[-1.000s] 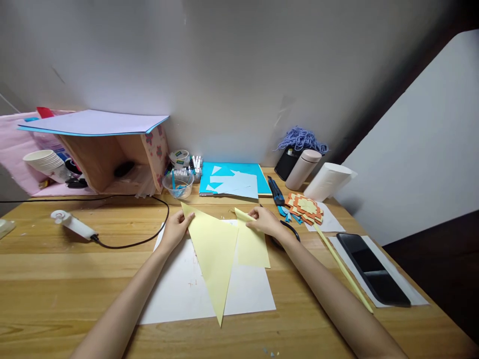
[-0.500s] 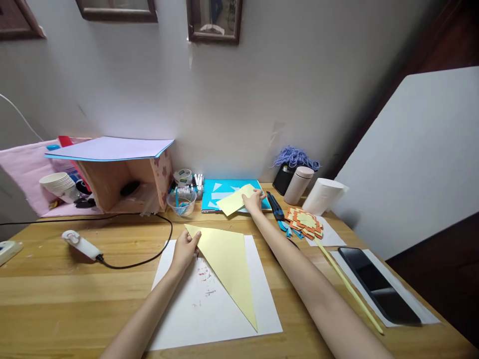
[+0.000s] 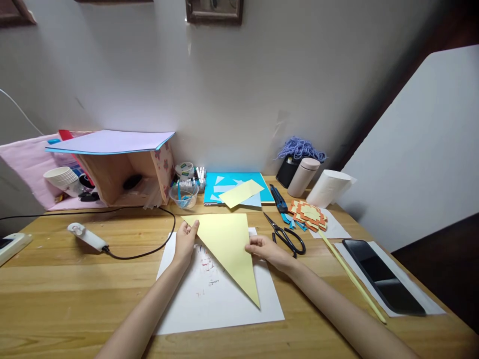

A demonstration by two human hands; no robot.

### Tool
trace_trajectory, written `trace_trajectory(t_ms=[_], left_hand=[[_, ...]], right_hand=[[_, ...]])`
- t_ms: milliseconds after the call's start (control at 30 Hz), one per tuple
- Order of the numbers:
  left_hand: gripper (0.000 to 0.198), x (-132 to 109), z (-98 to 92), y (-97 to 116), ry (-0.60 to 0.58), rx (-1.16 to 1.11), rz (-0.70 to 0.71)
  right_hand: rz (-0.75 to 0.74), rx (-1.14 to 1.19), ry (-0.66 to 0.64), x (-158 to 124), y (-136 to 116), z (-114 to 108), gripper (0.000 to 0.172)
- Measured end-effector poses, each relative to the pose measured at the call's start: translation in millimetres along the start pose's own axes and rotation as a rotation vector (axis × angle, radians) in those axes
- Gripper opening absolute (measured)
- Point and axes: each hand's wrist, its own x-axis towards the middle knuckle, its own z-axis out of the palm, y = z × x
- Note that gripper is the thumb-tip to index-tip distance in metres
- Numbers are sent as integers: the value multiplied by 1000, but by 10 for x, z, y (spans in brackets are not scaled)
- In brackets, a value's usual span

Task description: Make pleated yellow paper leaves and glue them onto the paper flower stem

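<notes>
A pale yellow paper triangle (image 3: 226, 247) lies on a white sheet (image 3: 220, 299) in the middle of the wooden desk, its long point toward me. My left hand (image 3: 186, 242) pinches the triangle's upper left corner. My right hand (image 3: 266, 251) grips its right edge with the fingers closed on the paper. A smaller yellow paper piece (image 3: 240, 192) rests on the blue paper stack (image 3: 224, 185) at the back of the desk, away from both hands.
Black scissors (image 3: 287, 236) lie just right of my right hand. Farther right are orange-yellow cut-outs (image 3: 309, 213), a yellow paper strip (image 3: 350, 275) and a phone (image 3: 381, 275). A glue gun (image 3: 88, 237) with its cord lies left; a wooden box (image 3: 123, 174) and plastic cup (image 3: 183, 194) stand behind.
My right hand let go of the small yellow piece on the blue stack and came back to the triangle's right edge. The left hand stayed on the triangle's corner.
</notes>
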Motion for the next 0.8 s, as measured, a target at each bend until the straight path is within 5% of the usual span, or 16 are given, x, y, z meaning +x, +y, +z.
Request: trace_trajectory(t_ms=[333, 567, 700, 800], left_hand=[[48, -73, 64, 128, -235, -111, -133], [35, -106, 61, 199, -228, -48, 86], [25, -122, -32, 257, -113, 98, 381], [24, -188, -59, 326, -194, 346, 660]], right_hand=[[-384, -426, 470, -165, -331, -54, 31], [-686, -928, 548, -202, -450, 20, 32], [-621, -915, 505, -93, -359, 28, 49], [-524, -780, 528, -23, -235, 31, 52]])
